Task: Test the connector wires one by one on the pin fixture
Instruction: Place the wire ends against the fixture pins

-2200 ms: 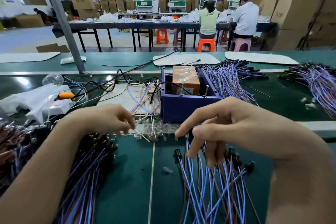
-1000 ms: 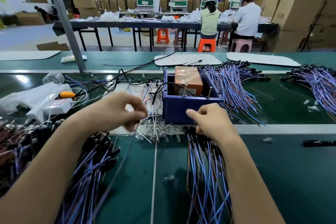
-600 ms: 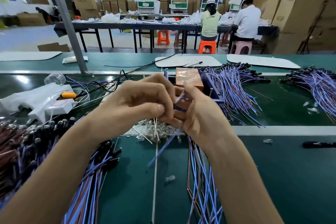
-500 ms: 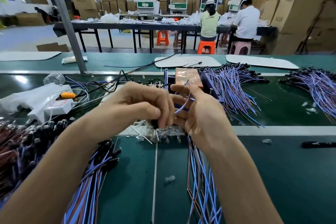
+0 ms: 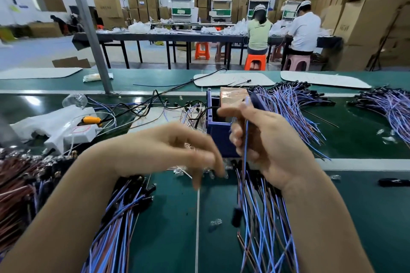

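Noted right hand (image 5: pixel 268 148) gripping one connector wire (image 5: pixel 245 139), long axis upright, black plug end (image 5: pixel 236 217) apparently dangling on the near side, above the worktop (image 5: pixel 177 239). Found pin fixture (image 5: pixel 218 134) just beyond that hand, far side, nearer to it than to left hand (image 5: pixel 175 153). Cannot tell whether left hand holds anything (blurred, fingers curled downward). Judged next: plug end up and away to fixture.

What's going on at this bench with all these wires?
A person is testing wires one at a time. Their right hand grips a single blue wire, held up in front of the blue fixture box. The left hand is blurred beside it; whether it holds anything is unclear. The rest lie piled on the green bench.
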{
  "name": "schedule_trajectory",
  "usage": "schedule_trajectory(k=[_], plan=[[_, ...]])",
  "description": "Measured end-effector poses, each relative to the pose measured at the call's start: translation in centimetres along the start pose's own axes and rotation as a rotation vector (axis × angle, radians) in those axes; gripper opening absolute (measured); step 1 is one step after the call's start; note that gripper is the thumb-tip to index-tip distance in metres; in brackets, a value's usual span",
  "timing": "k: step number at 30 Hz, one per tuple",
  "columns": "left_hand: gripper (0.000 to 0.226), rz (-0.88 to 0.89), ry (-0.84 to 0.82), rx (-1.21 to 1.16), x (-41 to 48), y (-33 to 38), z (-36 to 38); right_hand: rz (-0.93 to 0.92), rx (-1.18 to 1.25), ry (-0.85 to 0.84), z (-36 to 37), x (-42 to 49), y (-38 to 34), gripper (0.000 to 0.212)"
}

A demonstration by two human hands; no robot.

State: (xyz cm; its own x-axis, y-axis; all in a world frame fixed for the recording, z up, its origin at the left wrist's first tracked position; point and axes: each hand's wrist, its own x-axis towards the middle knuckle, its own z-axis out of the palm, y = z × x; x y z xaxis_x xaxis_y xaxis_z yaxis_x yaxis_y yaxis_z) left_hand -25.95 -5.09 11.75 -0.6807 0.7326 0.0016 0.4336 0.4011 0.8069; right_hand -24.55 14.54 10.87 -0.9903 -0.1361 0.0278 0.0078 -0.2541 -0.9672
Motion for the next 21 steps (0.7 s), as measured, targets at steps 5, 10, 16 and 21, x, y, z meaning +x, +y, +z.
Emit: schedule_trajectory(k=[5, 10, 16, 21], plan=[[0.039, -0.054, 0.464, -0.406, 2.4, -0.3, 1.2, 0.076, -0.373, -0.285, 0.3, -0.8, 0.2, 0.036], [0.040, -0.001, 0.558, -0.657, 3.2, -0.7, 2.0, 0.230, -0.534, -0.426, 1.0, -0.4, 1.4, 0.030], [0.057, 0.038, 0.677, -0.782, 3.8, -0.9, 2.3, 0.357, -0.585, -0.631, 0.8, -0.4, 1.8, 0.027], [0.020, 0.043, 0.662, -0.582, 3.7, -0.4, 2.6, 0.232, -0.477, -0.389, -0.6, 0.4, 1.1, 0.032]])
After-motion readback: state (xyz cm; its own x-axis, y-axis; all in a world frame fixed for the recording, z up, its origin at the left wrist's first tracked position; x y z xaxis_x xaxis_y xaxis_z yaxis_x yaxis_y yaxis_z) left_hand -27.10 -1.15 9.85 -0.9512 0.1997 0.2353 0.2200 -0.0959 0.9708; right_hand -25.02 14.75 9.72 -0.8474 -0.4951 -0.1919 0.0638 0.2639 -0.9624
